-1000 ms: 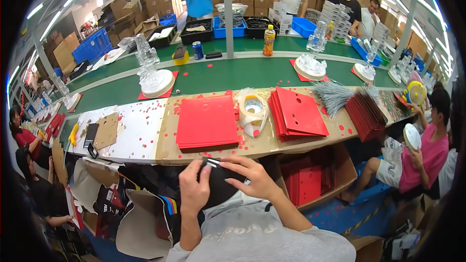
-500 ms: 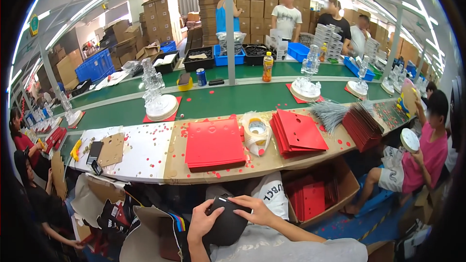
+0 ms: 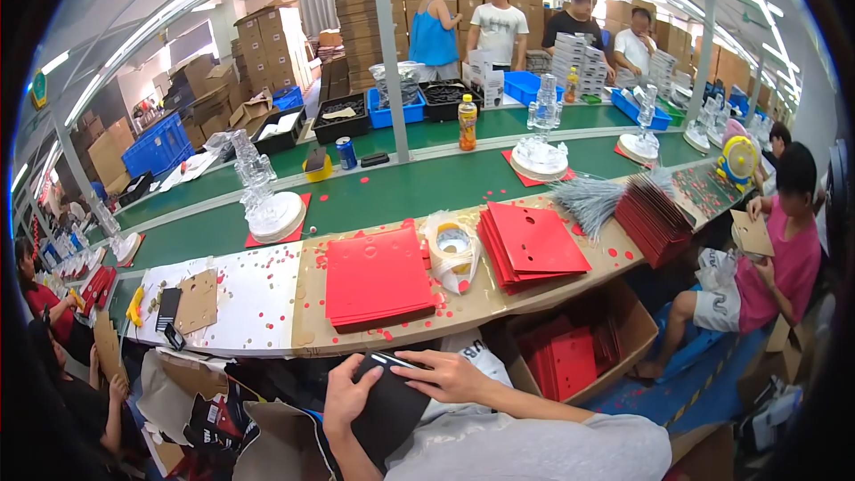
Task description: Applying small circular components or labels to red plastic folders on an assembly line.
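My left hand [image 3: 349,403] and my right hand [image 3: 452,378] both grip a black flat sheet [image 3: 392,414] over my lap, in front of the table's near edge. A small white slot or mark shows at its upper edge. The left thumb presses on its face near that edge, while the right fingers lie over its upper right part. Its lower end runs down between my forearms. Just beyond my hands, a stack of red sheets [image 3: 378,272] with punched holes lies on the table. Beside it sits a tape roll [image 3: 454,242] in clear wrapping.
More red sheets [image 3: 536,248] and a bundle of grey strands [image 3: 583,207] lie to the right. Below them stands a cardboard box [image 3: 634,325] holding red sheets. Clear figures on white bases [image 3: 274,218] stand on the green belt [image 3: 383,205]. A co-worker in pink [image 3: 795,254] sits at right.
The view has shifted, so the table sits further left. My hands and the black sheet have moved left and slightly up in the picture. The pink-clad co-worker now holds a brown board.
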Motion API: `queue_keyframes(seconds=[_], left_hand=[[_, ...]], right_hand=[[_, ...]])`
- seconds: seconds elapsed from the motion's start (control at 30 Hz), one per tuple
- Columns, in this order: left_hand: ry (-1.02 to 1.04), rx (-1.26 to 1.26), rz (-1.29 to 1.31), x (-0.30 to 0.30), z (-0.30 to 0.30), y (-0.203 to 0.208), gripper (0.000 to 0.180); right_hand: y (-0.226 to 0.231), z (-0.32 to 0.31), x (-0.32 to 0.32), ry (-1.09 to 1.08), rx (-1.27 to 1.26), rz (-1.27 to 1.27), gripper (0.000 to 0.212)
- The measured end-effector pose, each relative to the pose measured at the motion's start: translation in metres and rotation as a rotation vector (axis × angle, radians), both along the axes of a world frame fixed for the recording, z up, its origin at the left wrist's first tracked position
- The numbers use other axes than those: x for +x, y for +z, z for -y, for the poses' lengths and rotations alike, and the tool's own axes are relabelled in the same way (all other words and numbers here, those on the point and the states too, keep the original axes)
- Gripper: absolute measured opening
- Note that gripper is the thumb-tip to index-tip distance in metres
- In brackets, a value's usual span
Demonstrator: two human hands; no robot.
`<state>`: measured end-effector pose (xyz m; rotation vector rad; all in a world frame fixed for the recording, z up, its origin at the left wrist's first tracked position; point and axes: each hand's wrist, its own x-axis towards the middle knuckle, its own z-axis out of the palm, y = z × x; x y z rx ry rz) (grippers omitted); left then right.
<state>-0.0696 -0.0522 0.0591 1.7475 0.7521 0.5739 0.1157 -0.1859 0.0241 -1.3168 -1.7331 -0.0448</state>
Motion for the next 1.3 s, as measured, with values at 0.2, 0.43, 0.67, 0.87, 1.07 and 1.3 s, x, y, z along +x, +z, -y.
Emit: queue_keyframes(seconds=[0.2,0.43,0.67,0.87,1.07,1.3], left_hand=[[0.075,0.054,-0.019,-0.005,-0.011,0.006,0.012],[0.057,-0.085,-0.035,-0.007,-0.014,0.003,0.013],[-0.126,-0.072,-0.091,0.031,-0.034,0.006,0.023],[-0.224,0.108,-0.236,0.072,-0.05,0.002,0.021],[-0.16,-0.028,-0.079,0.079,-0.056,-0.005,0.019],[0.664,1.061,0.953,0.042,-0.058,0.126,0.033]], right_hand=[[-0.007,-0.014,0.011,0.057,0.061,0.019,0.038],[-0.018,-0.019,0.027,0.262,0.02,-0.145,0.022],[-0.01,-0.025,0.041,0.186,-0.101,-0.115,0.052],[-0.022,-0.03,0.054,0.083,-0.188,-0.243,0.056],[-0.023,-0.035,0.057,0.11,-0.265,-0.566,0.055],[-0.027,-0.04,0.059,0.047,-0.218,-0.724,0.045]])
